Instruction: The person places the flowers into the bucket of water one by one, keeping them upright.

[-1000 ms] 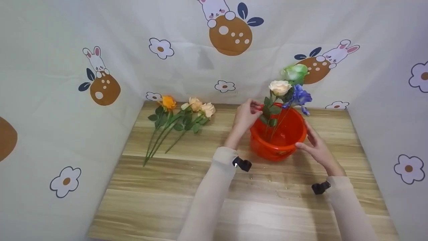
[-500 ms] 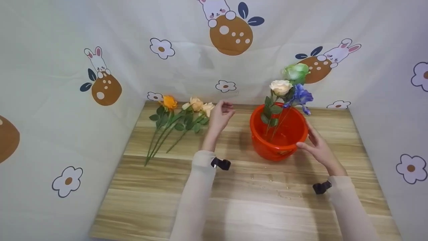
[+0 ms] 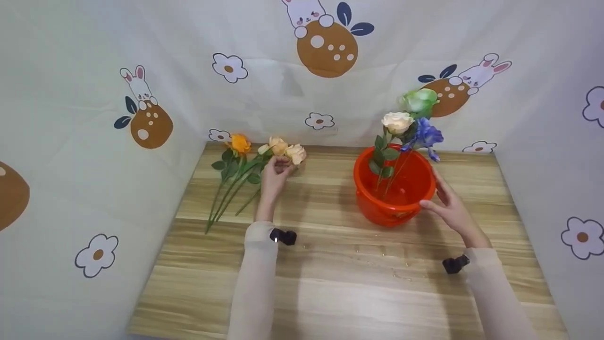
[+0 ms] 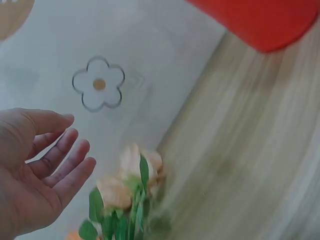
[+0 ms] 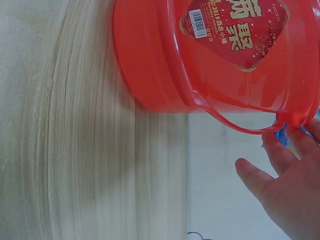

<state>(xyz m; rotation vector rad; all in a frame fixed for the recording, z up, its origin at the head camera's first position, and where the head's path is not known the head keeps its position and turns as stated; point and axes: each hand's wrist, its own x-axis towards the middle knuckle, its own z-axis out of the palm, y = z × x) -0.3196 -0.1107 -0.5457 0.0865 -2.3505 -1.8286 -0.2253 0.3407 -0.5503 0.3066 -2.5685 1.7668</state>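
My left hand (image 3: 275, 177) hovers beside the peach roses (image 3: 296, 154) at the left of the table, overlapping their leaves in the head view. In the left wrist view its fingers are relaxed and hold nothing, with the blossoms below them. An orange rose (image 3: 240, 143) lies left of these. My right hand (image 3: 448, 210) rests with loosely spread fingers against the right side of a red bucket (image 3: 373, 212), near the handle joint. In the bucket stand a cream rose (image 3: 397, 123), a green rose (image 3: 419, 102) and a blue-purple flower (image 3: 428, 133), leaning on the back rim.
The wooden table (image 3: 330, 264) carries small water drops (image 3: 395, 264) in front of the bucket. A pale cloth (image 3: 264, 104) printed with rabbits and flowers walls the back and sides. The bucket's red handle (image 5: 235, 127) hangs down along its outside.
My left hand has left the bucket's left rim and the flower stems there and moved left to the peach roses. The right hand stays at the bucket.
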